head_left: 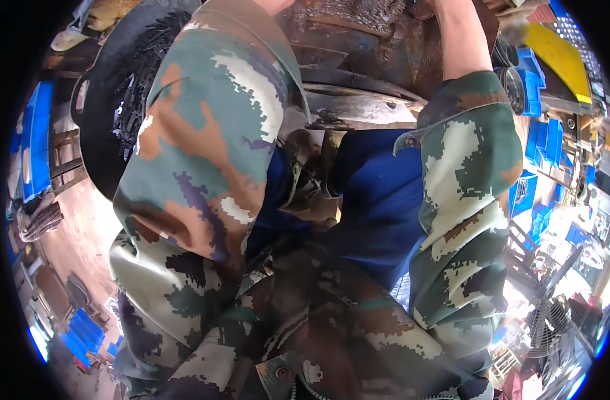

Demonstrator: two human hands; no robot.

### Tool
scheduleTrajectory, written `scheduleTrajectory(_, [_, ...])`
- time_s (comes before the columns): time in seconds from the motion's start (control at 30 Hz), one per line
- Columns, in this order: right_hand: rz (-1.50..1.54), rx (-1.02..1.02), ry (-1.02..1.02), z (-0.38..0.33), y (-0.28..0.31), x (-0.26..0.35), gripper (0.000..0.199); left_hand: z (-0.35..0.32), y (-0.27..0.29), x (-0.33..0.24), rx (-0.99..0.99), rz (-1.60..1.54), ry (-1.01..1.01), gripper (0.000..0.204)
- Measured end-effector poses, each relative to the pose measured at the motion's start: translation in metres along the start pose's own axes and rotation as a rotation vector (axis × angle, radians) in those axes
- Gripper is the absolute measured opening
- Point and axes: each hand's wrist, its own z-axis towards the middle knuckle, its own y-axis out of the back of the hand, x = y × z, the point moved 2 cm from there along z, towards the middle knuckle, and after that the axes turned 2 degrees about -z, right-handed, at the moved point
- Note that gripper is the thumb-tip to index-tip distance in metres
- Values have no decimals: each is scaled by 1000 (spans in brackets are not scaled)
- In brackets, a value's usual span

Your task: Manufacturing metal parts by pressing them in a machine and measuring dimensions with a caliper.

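Blue bins (553, 141), black fan (546, 325).

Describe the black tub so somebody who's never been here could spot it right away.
Find the person's large camouflage left sleeve, left of centre. Just outside it, toward the upper left, is a wide black tub holding dark narrow pieces. Its rounded outline and side handle set it apart from the blue container farther left.

left: black tub (95, 147) | ahead: greasy metalwork (358, 60) blocks | between sleeves (465, 167): seemingly passable gap
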Motion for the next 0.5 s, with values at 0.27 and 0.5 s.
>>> scheduleTrajectory(0.27, [-63, -19, -21, -6, 2, 3, 34, -5, 2, -2, 22, -32, 20, 25])
scheduleTrajectory(0.5, [-9, -18, -13, -3, 1, 2, 35, -6, -1, -9, 8, -41, 37, 23])
